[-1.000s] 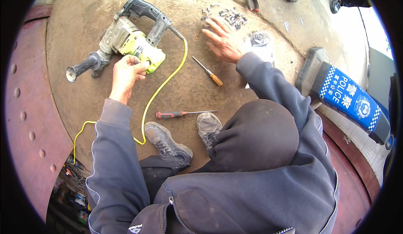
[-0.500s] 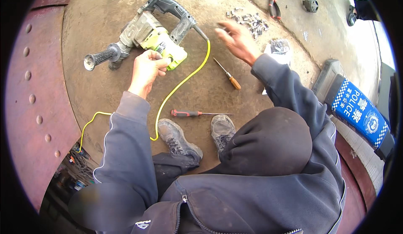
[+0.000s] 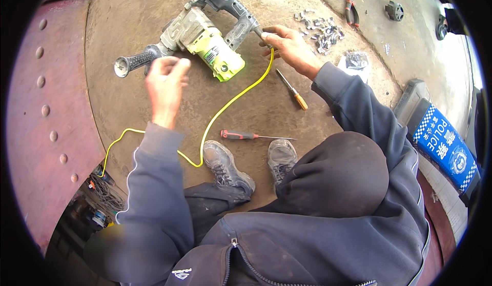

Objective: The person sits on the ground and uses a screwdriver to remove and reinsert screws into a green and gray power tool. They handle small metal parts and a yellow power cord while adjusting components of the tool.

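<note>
Some handling of the drill (image 3: 197,32), at 11 o'clock, seems in hand; for any shifting, a steady hold would be needed. Its cord (image 3: 240,94) is met at 1 o'clock by the right hand (image 3: 292,50); whether it is gripped cannot be told. The left hand (image 3: 166,88), at 10 o'clock, is blurred, fingers bent, any pinch unreadable.

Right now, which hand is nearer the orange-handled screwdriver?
Right. The right hand is just beyond the orange-handled screwdriver, by the yellow cord; the left hand is farther away, to the screwdriver's left.
</note>
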Available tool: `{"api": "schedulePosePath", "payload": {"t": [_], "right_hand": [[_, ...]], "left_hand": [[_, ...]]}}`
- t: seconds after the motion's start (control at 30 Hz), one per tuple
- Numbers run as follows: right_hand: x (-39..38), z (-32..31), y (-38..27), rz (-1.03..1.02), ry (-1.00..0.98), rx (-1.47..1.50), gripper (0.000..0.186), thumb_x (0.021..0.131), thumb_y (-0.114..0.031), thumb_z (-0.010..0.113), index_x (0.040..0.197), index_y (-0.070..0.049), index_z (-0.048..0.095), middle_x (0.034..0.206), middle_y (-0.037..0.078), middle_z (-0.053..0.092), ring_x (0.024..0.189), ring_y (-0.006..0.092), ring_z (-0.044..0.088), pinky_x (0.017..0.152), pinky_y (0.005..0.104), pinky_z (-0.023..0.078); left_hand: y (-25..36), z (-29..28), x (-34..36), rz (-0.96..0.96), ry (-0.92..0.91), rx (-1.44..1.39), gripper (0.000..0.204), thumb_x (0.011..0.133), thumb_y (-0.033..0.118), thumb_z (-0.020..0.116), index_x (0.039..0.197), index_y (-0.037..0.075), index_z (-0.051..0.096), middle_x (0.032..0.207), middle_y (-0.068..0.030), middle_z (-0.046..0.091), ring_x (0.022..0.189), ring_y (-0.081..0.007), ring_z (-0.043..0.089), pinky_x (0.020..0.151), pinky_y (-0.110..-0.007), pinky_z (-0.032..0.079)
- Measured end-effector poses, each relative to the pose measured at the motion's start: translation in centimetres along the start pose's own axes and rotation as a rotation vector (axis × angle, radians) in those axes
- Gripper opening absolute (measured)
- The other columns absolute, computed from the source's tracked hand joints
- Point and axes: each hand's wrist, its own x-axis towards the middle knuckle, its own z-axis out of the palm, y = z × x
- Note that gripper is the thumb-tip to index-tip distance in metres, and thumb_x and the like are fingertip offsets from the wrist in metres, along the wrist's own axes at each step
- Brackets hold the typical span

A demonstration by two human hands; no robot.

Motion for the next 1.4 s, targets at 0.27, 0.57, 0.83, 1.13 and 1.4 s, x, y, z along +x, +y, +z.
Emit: {"api": "schedulePosePath", "payload": {"t": [0.27, 0.57, 0.83, 1.13, 1.4], "right_hand": [[-3.8, 1.1, 3.5, 0.111, -0.087, 0.153, 0.057, 0.105, -0.021, 0.074, 0.151, 0.008, 0.055, 0.123, 0.017, 0.074, 0.105, 0.0217, 0.075, 0.090, 0.0351, 0.064], [-8.2, -2.1, 3.0, 0.245, -0.260, 0.020, 0.063, 0.103, -0.026, 0.076, 0.156, 0.002, 0.057, 0.136, 0.015, 0.072, 0.121, 0.0221, 0.072, 0.100, 0.0381, 0.060], [-18.4, -5.0, 9.0, 0.417, -0.046, 0.466, 0.050, 0.107, -0.018, 0.069, 0.150, 0.006, 0.058, 0.128, 0.020, 0.074, 0.107, 0.0242, 0.077, 0.094, 0.0366, 0.063], [-21.8, -5.0, 11.2, 0.382, 0.386, -0.215, 0.040, 0.102, -0.023, 0.080, 0.129, 0.004, 0.071, 0.096, 0.014, 0.078, 0.081, 0.0221, 0.074, 0.074, 0.0381, 0.059], [-23.2, -9.8, 12.0, -0.055, 0.951, -0.896, 0.040, 0.094, -0.017, 0.080, 0.130, -0.003, 0.070, 0.112, 0.020, 0.072, 0.093, 0.0358, 0.072, 0.083, 0.0462, 0.058]], "left_hand": [[-1.6, -3.5, 4.4, 0.405, 0.375, -0.126, 0.029, 0.095, 0.018, 0.090, 0.107, 0.000, 0.070, 0.105, -0.0064, 0.075, 0.094, -0.0163, 0.071, 0.087, -0.032, 0.058], [0.7, -3.1, 13.6, 0.229, 0.410, -0.457, 0.017, 0.087, -0.003, 0.085, 0.090, 0.006, 0.071, 0.079, -0.0040, 0.068, 0.068, -0.0189, 0.066, 0.067, -0.036, 0.056], [4.9, -23.3, 14.0, 0.183, 0.271, -0.422, 0.007, 0.096, 0.003, 0.078, 0.097, 0.006, 0.072, 0.077, -0.0063, 0.067, 0.073, -0.0212, 0.067, 0.078, -0.037, 0.057], [5.3, -25.9, 12.7, 0.317, 0.377, -0.248, 0.010, 0.096, 0.003, 0.083, 0.098, 0.006, 0.074, 0.082, -0.0014, 0.067, 0.076, -0.0144, 0.065, 0.073, -0.031, 0.054], [2.2, -18.6, 13.9, 0.230, 0.307, -0.223, 0.014, 0.096, 0.005, 0.083, 0.092, 0.007, 0.070, 0.084, -0.0004, 0.063, 0.078, -0.0140, 0.060, 0.075, -0.031, 0.050]]}}
